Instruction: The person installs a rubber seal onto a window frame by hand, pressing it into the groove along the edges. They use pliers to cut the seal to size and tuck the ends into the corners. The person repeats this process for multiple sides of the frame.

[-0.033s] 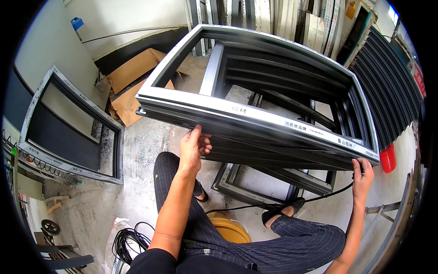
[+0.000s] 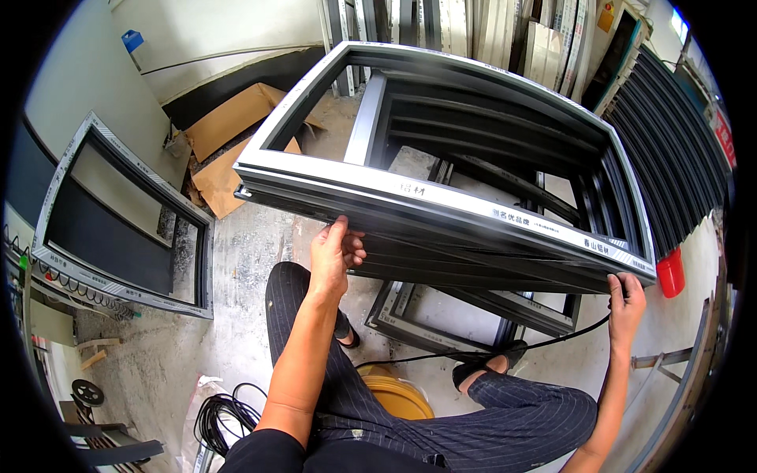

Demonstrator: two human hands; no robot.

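A stack of dark aluminium window frames (image 2: 323, 175) with pale film on top lies in front of me. My left hand (image 2: 335, 251) is at the near side of the stack, left of its middle. Its thumb presses up against the dark edge and its fingers are curled; anything between them is too small to make out. At the near right corner, my right hand (image 2: 625, 298) pinches a thin black rubber strip (image 2: 564, 339) against the frame edge. From there the strip sags leftward past my foot, toward a yellow bucket (image 2: 394, 394) between my legs.
Another frame (image 2: 130, 169) leans at the left. Black coiled strip (image 2: 221, 418) lies on the floor beside me. Flattened cardboard (image 2: 229, 130) is behind the stack's left end. A red bucket (image 2: 671, 273) stands right, near dark ribbed panels (image 2: 662, 150). Long profiles (image 2: 449, 27) lean at the back.
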